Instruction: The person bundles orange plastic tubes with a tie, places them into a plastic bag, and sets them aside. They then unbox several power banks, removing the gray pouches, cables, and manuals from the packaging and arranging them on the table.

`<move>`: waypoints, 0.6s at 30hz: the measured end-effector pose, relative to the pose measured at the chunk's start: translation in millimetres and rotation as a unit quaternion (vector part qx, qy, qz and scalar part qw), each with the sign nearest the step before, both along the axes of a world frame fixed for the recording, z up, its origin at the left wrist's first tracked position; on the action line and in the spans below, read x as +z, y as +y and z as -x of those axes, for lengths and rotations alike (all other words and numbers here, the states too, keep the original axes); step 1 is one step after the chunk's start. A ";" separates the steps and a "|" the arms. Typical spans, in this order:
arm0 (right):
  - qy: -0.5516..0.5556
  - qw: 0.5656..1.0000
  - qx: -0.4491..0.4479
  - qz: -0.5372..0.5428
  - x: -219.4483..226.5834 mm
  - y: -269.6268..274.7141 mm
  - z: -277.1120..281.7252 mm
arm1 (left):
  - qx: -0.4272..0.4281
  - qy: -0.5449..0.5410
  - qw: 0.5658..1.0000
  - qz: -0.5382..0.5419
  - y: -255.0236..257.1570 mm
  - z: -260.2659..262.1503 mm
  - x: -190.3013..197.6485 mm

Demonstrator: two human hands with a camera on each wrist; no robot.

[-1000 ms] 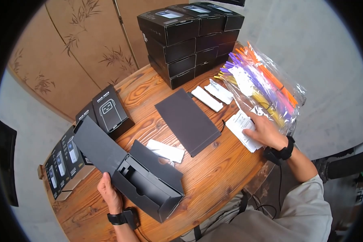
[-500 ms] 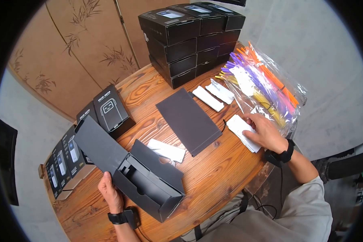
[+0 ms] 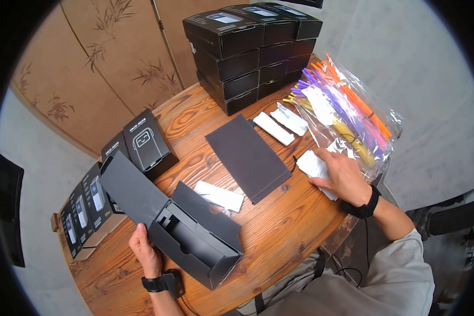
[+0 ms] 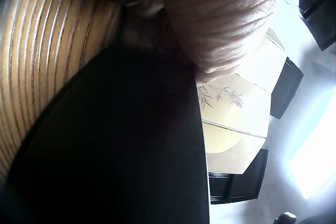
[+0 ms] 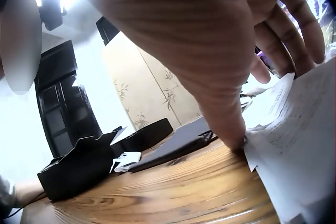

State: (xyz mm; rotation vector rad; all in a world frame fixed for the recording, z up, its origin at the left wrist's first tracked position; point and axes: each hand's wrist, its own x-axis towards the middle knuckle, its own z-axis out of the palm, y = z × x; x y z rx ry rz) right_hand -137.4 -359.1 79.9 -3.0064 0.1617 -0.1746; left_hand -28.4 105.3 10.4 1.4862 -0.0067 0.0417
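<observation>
My left hand (image 3: pixel 145 253) grips the left side of a black cardboard box (image 3: pixel 179 258) whose lid and side flap stand raised. Inside shows a black recess. In the left wrist view, a dark panel of this box fills the lower part, close against the hand. At the right table edge my right hand (image 3: pixel 347 179) reaches over a stack of white printed leaflets (image 3: pixel 312 164), pinching the top paper. Its thumb meets the near edge of the paper (image 5: pixel 310 140) in the right wrist view, the other fingers lying across the far side.
A flat dark pouch (image 3: pixel 247 158) lies mid-table, with white wrapped pieces (image 3: pixel 273 128) beyond it. Another white piece (image 3: pixel 218 196) is beside the box. Black boxes (image 3: pixel 242 68) are stacked behind; more boxes (image 3: pixel 145 142) stand left. A plastic bag of coloured sticks (image 3: pixel 347 110) lies right.
My right hand's fingers have drawn in over the leaflets, and the top sheet now looks bent. My left hand and the box keep their place.
</observation>
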 end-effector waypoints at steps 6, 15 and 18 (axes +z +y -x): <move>0.020 1.000 -0.014 0.016 0.3 6.7 -1.3 | 0.003 0.005 1.000 0.008 -4.0 1.5 3.5; -0.037 0.999 0.014 0.024 1.7 6.5 -1.7 | 0.004 0.005 1.000 0.001 -2.9 1.0 2.9; -0.039 0.999 0.008 0.013 2.0 6.6 -1.0 | 0.003 0.005 1.000 0.002 -2.7 0.5 2.8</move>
